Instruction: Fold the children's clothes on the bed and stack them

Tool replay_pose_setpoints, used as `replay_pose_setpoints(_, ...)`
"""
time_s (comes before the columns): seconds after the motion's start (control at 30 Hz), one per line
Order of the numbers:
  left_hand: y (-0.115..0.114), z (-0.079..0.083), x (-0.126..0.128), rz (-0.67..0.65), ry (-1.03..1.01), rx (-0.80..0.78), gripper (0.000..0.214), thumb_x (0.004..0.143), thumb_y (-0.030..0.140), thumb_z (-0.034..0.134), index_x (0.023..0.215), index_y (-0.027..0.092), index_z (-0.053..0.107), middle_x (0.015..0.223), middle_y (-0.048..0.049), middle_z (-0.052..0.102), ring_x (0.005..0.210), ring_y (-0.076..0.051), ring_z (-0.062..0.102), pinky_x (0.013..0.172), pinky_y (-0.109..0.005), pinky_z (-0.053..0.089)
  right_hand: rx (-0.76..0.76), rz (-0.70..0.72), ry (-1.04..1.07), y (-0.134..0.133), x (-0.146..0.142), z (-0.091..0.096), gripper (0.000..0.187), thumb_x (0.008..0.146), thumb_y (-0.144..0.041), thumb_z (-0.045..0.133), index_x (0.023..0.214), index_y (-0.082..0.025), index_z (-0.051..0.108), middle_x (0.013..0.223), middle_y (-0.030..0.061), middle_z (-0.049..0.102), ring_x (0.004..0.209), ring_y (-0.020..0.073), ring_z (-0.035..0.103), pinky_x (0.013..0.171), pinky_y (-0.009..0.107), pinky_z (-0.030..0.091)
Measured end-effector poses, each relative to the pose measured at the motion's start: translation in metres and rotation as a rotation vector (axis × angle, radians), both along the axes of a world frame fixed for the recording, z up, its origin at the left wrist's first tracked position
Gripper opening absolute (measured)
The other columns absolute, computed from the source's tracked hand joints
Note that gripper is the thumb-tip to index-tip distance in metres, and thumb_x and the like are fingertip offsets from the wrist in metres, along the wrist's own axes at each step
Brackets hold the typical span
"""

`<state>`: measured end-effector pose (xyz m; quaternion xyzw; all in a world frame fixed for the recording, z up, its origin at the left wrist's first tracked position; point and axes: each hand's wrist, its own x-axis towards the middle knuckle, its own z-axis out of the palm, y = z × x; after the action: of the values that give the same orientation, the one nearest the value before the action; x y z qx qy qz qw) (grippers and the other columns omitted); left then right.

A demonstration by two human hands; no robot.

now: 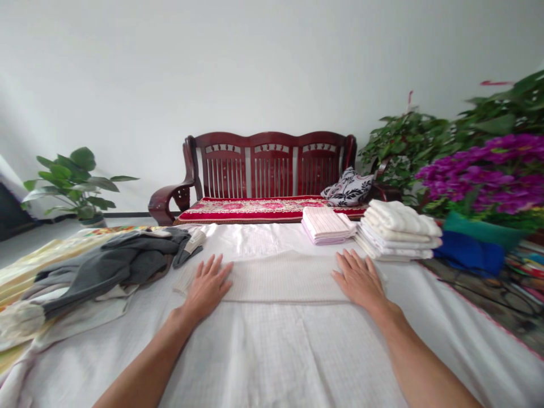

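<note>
A cream ribbed garment (280,277), folded into a long flat strip, lies across the white cloth (272,351) in front of me. My left hand (208,283) rests flat on the strip's left end, fingers spread. Over its right end lies my right hand (359,277), also flat with fingers apart. Neither hand grips anything. Just beyond my right hand stand a stack of folded white clothes (397,229) and a smaller pink-and-white folded stack (327,224). The strip's exact kind of garment cannot be told from its folded shape.
Loose dark grey clothes (114,266) are heaped at the left, over a yellow patterned cloth (25,266). A wooden bench (267,164) with a patterned cushion (351,187) stands behind the table. Purple flowers (488,173) and a blue cloth-like item (470,252) are at the right.
</note>
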<state>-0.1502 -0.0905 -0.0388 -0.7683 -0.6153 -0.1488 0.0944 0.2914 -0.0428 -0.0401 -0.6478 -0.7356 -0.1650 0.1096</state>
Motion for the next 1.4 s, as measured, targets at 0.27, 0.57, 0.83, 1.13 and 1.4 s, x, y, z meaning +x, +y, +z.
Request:
replay_pose_setpoints(0.27,-0.016,0.013,0.053,-0.559,-0.036,-0.181,0.058,0.099,0.052,0.043,0.154,0.036,0.034,0.165,-0.0072,0.024,0.151,-0.031,0.024,0.122,-0.054,0.02,-0.185,0.51,0.049,-0.027,-0.062,0.008,0.06,0.101,-0.05,0.035,0.155,-0.025,0.033,0.163,0.009,0.03,0.151,0.0246,0.021,0.122,0.051,0.021)
replay_pose_setpoints(0.57,-0.022,0.014,0.046,-0.627,-0.021,-0.24,0.056,0.098,0.056,0.043,0.152,0.046,0.033,0.166,-0.0015,0.021,0.15,-0.034,0.025,0.12,-0.059,0.02,-0.317,0.618,0.051,-0.038,-0.079,0.009,0.059,0.101,-0.055,0.035,0.155,-0.031,0.034,0.163,0.007,0.03,0.151,0.0277,0.024,0.121,0.056,0.022)
replay_pose_setpoints(0.83,-0.026,0.013,0.043,-0.617,-0.003,-0.254,0.054,0.099,0.055,0.041,0.152,0.048,0.032,0.167,-0.0024,0.019,0.151,-0.036,0.021,0.118,-0.065,0.017,-0.422,0.683,0.098,-0.052,-0.094,0.026,0.058,0.102,-0.053,0.033,0.156,-0.032,0.03,0.166,0.0046,0.02,0.153,0.0243,0.015,0.123,0.052,0.013)
replay_pose_setpoints(1.13,-0.024,0.018,0.034,-0.515,-0.093,-0.292,0.051,0.103,0.05,0.033,0.152,0.038,0.037,0.161,-0.0044,0.035,0.15,-0.026,0.029,0.121,-0.054,0.02,-0.489,0.85,0.143,-0.056,-0.101,0.029,0.059,0.1,-0.058,0.037,0.154,-0.036,0.034,0.165,0.0026,0.023,0.152,0.0249,0.018,0.124,0.051,0.013)
replay_pose_setpoints(1.4,-0.011,0.0,-0.01,-0.201,-0.176,-0.109,0.043,0.099,0.037,0.047,0.138,0.026,0.06,0.148,-0.0085,0.054,0.135,-0.027,0.05,0.114,-0.045,0.039,-0.325,0.633,0.182,-0.039,-0.088,0.012,0.052,0.103,-0.047,0.029,0.15,-0.031,0.045,0.158,0.0029,0.041,0.147,0.0218,0.032,0.121,0.048,0.024)
